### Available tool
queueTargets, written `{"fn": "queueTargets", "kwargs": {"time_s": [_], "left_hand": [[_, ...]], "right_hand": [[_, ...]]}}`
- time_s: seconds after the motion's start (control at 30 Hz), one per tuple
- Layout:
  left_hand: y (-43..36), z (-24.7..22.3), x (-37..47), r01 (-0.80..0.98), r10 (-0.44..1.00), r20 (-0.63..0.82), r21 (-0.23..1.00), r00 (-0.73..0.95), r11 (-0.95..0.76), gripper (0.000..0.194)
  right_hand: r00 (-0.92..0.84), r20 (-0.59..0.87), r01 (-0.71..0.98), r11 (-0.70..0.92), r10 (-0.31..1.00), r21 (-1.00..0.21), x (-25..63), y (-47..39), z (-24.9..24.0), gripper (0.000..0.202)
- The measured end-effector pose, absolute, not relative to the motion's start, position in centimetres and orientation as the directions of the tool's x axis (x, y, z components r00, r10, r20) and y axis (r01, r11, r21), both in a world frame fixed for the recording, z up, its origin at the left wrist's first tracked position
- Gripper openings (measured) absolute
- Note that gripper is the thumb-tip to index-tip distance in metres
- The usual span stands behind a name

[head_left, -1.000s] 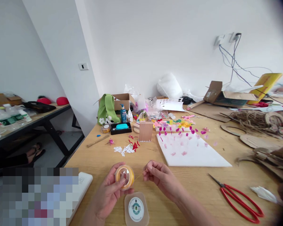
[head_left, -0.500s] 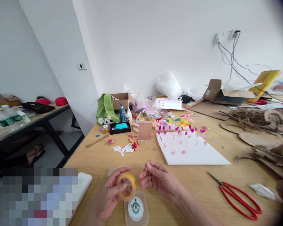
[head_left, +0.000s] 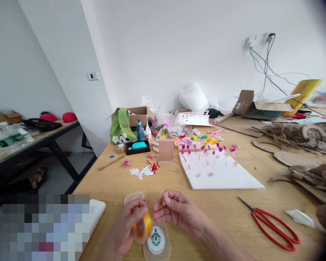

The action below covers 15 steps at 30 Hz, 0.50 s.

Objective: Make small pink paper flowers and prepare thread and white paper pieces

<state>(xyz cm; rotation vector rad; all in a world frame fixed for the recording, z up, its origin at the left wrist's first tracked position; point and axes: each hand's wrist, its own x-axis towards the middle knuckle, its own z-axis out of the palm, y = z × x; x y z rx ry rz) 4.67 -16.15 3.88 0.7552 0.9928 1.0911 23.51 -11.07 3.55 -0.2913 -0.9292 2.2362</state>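
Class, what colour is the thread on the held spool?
The thread is yellow, best seen in the head view.

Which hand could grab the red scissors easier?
Probably the right hand: it's nearer the red scissors, though pinching a thin strand. The left hand, farther away, holds the yellow spool.

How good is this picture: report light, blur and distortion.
Head view: soft, even light without harsh shadows; head view: the pillar leans, likely lens distortion; head view: the bottles at far left look smeared, dark blur edges the right corners, pixelation covers the lower left; head view: the thread at the right hand is too fine to trace.
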Motion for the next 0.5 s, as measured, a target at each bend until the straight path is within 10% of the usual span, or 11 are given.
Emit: {"fn": "queueTargets", "kwargs": {"time_s": [0.5], "left_hand": [[-16.21, 3.15, 5.15, -0.308, 0.952, -0.279, 0.901, 0.128, 0.306, 0.026]], "right_hand": [[-0.730, 0.031, -0.508, -0.510, 0.683, -0.694, 23.36, -11.28, 3.47, 0.023]]}}
